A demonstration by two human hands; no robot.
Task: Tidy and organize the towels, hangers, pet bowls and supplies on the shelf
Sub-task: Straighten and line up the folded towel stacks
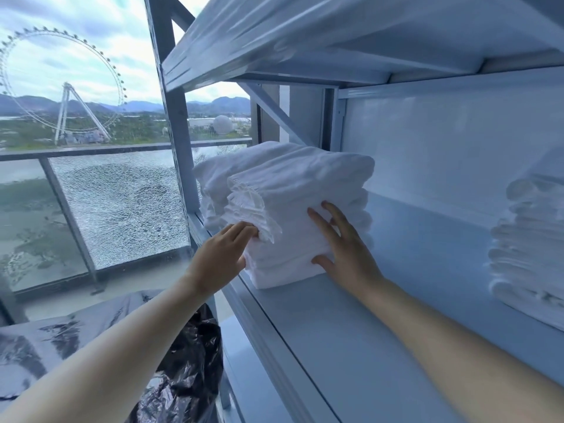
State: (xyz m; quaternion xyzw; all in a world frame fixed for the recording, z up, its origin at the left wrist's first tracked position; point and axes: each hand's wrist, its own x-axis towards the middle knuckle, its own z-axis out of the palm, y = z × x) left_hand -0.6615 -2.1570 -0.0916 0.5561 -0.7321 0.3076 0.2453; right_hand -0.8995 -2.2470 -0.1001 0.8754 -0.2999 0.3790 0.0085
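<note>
A stack of folded white towels stands at the left end of a white metal shelf. My left hand is at the stack's front left corner, its fingertips tucked into the towel edges. My right hand lies flat against the stack's right side, fingers straight and spread, thumb at the bottom. A second stack of folded white towels stands at the right edge of the same shelf, partly cut off by the frame.
Another shelf board hangs close overhead. The shelf's grey upright post runs just left of the towels. A black plastic bag sits below on the left. Behind it is a balcony railing with cracked glass.
</note>
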